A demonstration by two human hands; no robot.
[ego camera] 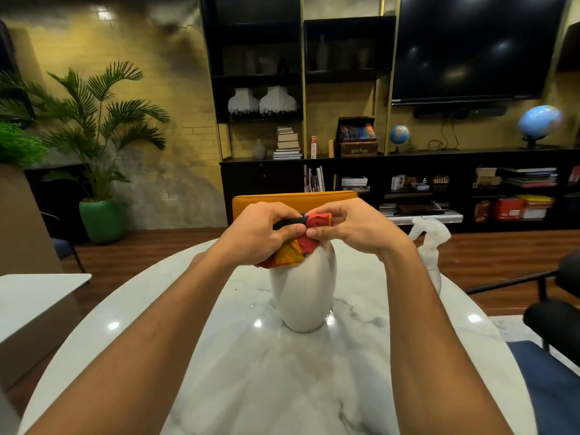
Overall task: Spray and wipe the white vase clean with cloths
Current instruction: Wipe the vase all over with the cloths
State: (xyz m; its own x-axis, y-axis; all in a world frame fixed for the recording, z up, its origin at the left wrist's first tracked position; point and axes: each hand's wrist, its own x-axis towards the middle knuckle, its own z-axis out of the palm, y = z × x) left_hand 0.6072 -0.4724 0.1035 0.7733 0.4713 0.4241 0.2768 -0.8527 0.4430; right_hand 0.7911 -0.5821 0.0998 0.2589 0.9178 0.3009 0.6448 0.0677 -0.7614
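Yellow brick wall [150,73]; black shelving [257,76]; wood floor [141,246]; marble table [266,372]

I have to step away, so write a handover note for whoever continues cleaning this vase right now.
Left hand and right hand both pinch the red-and-yellow cloth, bunched on the white vase's top.
The vase stands upright on the marble table; the spray bottle stands beyond the right forearm.
Done: cloth is at the top; spraying cannot be confirmed.
Left: wipe the body down to the base.
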